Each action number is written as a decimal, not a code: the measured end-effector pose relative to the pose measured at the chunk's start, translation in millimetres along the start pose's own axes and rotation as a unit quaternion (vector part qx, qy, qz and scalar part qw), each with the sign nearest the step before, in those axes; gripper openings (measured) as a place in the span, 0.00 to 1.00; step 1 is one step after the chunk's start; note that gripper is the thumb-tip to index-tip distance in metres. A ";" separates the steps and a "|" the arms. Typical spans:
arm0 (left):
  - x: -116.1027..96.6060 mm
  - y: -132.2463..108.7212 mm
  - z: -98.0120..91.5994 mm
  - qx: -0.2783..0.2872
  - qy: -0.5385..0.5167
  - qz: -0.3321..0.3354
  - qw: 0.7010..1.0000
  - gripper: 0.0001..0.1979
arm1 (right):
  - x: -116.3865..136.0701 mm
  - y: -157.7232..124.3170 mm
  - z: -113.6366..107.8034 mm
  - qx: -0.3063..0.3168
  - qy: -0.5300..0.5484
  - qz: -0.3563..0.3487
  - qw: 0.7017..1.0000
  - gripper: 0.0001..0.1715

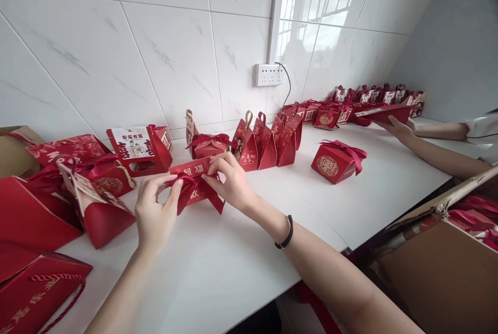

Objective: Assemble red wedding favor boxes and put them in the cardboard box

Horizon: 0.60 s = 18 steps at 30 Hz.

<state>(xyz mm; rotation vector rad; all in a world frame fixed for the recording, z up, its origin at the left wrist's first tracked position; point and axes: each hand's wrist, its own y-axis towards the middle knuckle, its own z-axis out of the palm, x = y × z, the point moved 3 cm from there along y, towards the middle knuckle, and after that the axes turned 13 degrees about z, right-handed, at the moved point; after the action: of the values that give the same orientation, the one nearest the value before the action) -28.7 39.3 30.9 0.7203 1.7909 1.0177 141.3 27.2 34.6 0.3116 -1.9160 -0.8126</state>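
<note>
A red gift box [196, 198] with gold characters sits on the white table in front of me, a dark red ribbon [212, 196] tied in a bow on it. My left hand [157, 204] pinches the ribbon at the left of the knot between thumb and fingers. From the right, my right hand [229, 181] grips the ribbon by the other side of the bow, its fingertips close to the box top. A black band circles my right wrist. Just behind stands another red box [210, 146] with a ribbon bow.
Triangular red boxes [266, 142] stand in a row behind my right hand, and a bowed box [336, 163] sits farther right. More boxes [97, 204] crowd the left. At right, another person's hands [400, 129] hold a flat red piece [389, 114]; a cardboard carton [439, 266] is nearer.
</note>
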 end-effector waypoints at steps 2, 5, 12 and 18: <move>0.3 0.3 -0.8 -0.001 -0.006 -0.023 1.000 0.10 | -1.5 1.6 -0.4 0.001 0.045 0.044 0.998 0.10; 2.1 0.7 -1.5 -0.025 -0.037 -0.080 0.996 0.11 | -3.3 3.6 -1.4 0.005 0.114 0.132 0.985 0.11; 21.2 -2.8 2.7 -0.083 -0.203 -0.252 0.943 0.20 | -8.3 6.3 -3.1 0.016 0.238 0.310 0.920 0.11; 19.1 -2.7 5.5 -0.115 -0.292 -0.343 0.885 0.24 | -16.2 8.4 -4.0 0.016 0.298 0.357 0.885 0.17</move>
<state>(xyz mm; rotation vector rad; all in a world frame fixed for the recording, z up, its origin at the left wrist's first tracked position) -31.4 55.3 19.0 0.1649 1.2075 0.4427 153.6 40.4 30.0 -0.1298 -1.2982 -0.1484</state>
